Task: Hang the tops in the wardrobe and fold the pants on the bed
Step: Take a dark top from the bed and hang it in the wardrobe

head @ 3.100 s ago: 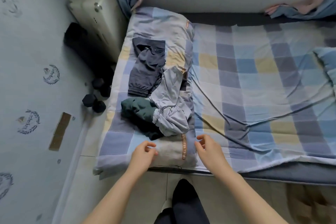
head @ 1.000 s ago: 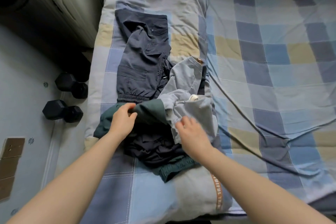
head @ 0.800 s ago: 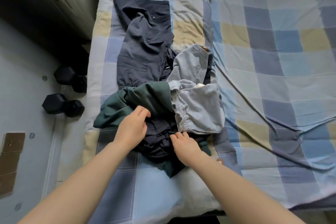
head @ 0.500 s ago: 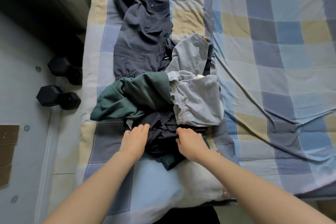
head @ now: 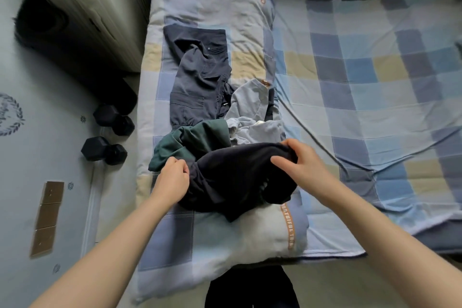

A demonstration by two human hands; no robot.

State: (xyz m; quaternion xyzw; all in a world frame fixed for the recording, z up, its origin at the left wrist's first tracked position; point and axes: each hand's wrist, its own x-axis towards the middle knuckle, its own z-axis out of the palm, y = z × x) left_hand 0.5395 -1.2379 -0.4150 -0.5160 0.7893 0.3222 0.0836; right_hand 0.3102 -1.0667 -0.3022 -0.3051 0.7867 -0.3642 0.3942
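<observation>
**Dark garment lifted from the pile**

Dark garment [head: 240, 177] is the thing being picked up. It lies at the near end of a pile of clothes on the bed [head: 375, 97]. Both hands hold it. The left hand [head: 172, 177] pinches its left edge with curled fingers. The right hand [head: 300, 160] grips its far right corner, with the thumb on the near side of the cloth and the fingers wrapped over the far edge. The cloth stretches between the two hands, so its long side runs left to right. The right end is held a bit farther away than the left end. The lower part hangs and bunches down onto the folded blanket [head: 225, 240] under it.

I cannot tell yet if it is a top or a pair of pants, because it is still crumpled. My guess is that the next move is to lift it up and shake it open, so its shape shows. Both hands are about equally close to it, one at each end, so they can pull it straight up together.

Just beyond it lies a green garment [head: 190, 142], touching its far left side. A light grey garment [head: 255, 112] sits beyond its right side. Farther off, dark grey pants [head: 200, 75] lie spread out. These might get dragged along if the dark one is caught on them.

On the floor to the left are two black dumbbells [head: 105, 150].
</observation>
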